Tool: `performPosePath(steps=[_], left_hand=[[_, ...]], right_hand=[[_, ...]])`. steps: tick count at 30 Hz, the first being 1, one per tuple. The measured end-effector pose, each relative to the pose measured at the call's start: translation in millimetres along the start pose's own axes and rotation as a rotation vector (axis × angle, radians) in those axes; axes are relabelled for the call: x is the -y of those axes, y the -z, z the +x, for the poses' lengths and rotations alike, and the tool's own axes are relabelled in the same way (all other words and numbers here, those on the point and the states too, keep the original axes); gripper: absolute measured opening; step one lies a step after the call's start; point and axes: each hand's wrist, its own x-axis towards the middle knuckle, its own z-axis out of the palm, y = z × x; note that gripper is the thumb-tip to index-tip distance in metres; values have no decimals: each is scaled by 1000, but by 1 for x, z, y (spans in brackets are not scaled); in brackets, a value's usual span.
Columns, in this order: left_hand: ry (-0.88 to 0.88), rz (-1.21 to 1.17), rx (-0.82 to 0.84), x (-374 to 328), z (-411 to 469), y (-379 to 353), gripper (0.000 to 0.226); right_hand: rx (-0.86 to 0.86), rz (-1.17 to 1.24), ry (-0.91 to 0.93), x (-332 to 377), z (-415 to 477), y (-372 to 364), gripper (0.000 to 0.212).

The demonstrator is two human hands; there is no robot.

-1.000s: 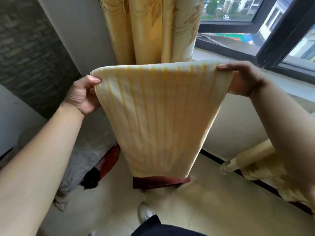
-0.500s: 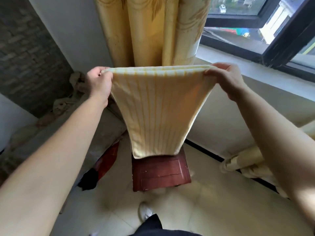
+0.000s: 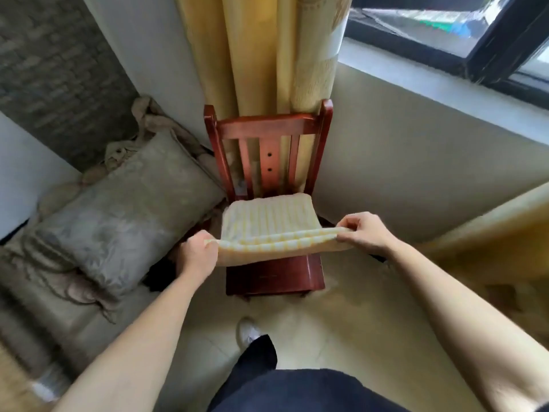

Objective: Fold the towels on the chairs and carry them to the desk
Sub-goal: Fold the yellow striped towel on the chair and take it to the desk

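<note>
Mid-fold at centre frame: left hand point(image 3: 197, 257) and right hand point(image 3: 364, 233) pinching the striped towel point(image 3: 269, 226) by its near corners, far end resting on the chair point(image 3: 276, 278) seat. Next, probably: near edge over onto far edge, corners matched

Towel point(image 3: 269, 221) on chair point(image 3: 274, 275); cushion point(image 3: 124, 212) left; curtain point(image 3: 261, 55) behind

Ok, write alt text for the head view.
The left hand and right hand grip the near edge of a striped towel whose far part lies on a red chair. Behind it hangs a curtain; a grey cushion sits left of it.
</note>
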Motion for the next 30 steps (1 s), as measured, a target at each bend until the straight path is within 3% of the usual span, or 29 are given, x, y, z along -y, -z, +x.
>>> performPosePath(steps=[3, 8, 16, 24, 30], left_hand=[[87, 126, 154, 39, -38, -28, 18], [170, 197, 281, 77, -102, -61, 19], [264, 228, 344, 118, -159, -83, 22], [270, 88, 306, 121, -129, -88, 22], [288, -28, 244, 111, -35, -112, 21]], right_hand=[[132, -94, -47, -29, -23, -34, 3], [336, -170, -122, -76, -63, -87, 11], [417, -155, -175, -119, -105, -134, 13], [312, -96, -205, -121, -88, -146, 11], [104, -4, -229, -132, -7, -159, 30]])
